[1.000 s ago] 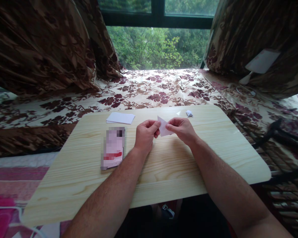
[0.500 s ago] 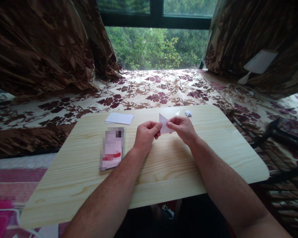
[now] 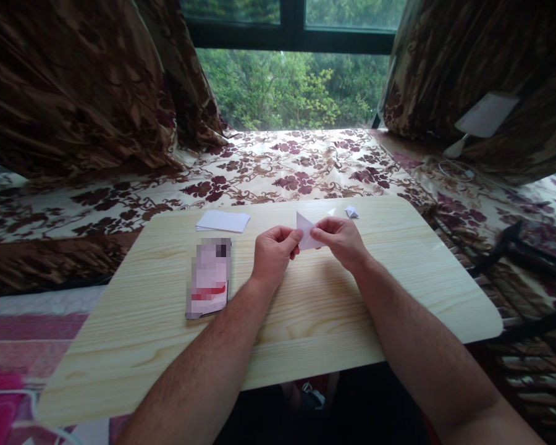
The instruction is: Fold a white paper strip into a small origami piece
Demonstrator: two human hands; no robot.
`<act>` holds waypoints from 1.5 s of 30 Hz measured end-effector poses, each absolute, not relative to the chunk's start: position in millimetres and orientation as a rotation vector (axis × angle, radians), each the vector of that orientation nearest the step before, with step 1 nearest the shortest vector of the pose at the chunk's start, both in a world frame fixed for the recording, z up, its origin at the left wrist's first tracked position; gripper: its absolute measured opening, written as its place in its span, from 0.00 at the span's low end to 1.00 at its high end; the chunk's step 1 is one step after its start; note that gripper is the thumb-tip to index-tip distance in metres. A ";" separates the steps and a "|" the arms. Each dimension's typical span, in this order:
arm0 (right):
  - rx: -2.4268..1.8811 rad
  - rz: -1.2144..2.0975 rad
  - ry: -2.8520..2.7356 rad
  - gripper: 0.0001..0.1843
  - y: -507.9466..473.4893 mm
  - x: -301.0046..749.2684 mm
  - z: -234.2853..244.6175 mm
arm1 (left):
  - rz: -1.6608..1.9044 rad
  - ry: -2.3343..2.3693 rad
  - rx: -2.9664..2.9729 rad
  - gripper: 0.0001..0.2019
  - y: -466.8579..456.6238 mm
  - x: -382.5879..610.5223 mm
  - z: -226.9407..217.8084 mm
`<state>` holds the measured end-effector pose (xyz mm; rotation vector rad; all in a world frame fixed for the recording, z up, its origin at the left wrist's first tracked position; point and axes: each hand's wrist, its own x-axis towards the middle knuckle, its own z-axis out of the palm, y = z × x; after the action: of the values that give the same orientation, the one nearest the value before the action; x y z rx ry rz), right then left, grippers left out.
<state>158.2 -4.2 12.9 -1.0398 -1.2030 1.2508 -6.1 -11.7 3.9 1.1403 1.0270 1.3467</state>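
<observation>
Between about one second and half a second ago, you turn the small folded white paper (image 3: 306,239) slightly, so its pointed top stands more upright and its lower edge runs nearer level; since then, no clear change in paper or grip. Current position: paper between your two hands, over the far-middle part of the wood-grain table (image 3: 167,352); whether its lower edge touches the tabletop cannot be told. Left hand (image 3: 274,248): thumb pinched on the paper's left edge against curled fingers. Right hand (image 3: 342,240): thumb laid on the paper's face toward its right side, fingers bent behind and mostly hidden, so the pinch there is judged from the thumb. Reading: you seem to be steadying or pressing the piece in this orientation; no fresh crease can be made out at this size. Surroundings: a stack of white paper sheets (image 3: 223,221) lies beyond and left of your left hand, with a pixelated phone (image 3: 210,275) nearer you. Past your right hand, near the far edge, sit a small folded paper form (image 3: 351,212) and, just left of it, a tiny white triangle (image 3: 331,212).
</observation>
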 end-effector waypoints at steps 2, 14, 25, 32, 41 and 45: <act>-1.044 1.243 -1.209 0.18 -4.5 157.9 12.8 | 1.351 1.042 1.143 0.15 -11.9 -5.9 4.2; -1.051 1.196 -1.267 0.17 -3.6 158.2 10.6 | 1.346 1.120 1.230 0.14 -11.0 -7.5 3.3; -1.070 1.226 -1.288 0.14 -4.7 158.1 11.3 | 1.382 1.156 1.209 0.13 -8.0 -7.9 1.2; -1.074 1.216 -1.307 0.14 -5.0 158.1 11.8 | 1.360 1.163 1.232 0.14 -8.4 -9.2 3.0; -1.081 1.202 -1.331 0.13 -6.0 158.2 12.4 | 1.349 1.184 1.263 0.13 -8.5 -9.5 4.3; -1.073 1.210 -1.331 0.13 -5.3 158.1 11.2 | 1.341 1.197 1.269 0.13 -9.6 -9.1 6.6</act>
<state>158.1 -5.3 11.2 -1.0730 -1.3305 1.2103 -9.1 -9.6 6.6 1.2691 1.1966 1.3409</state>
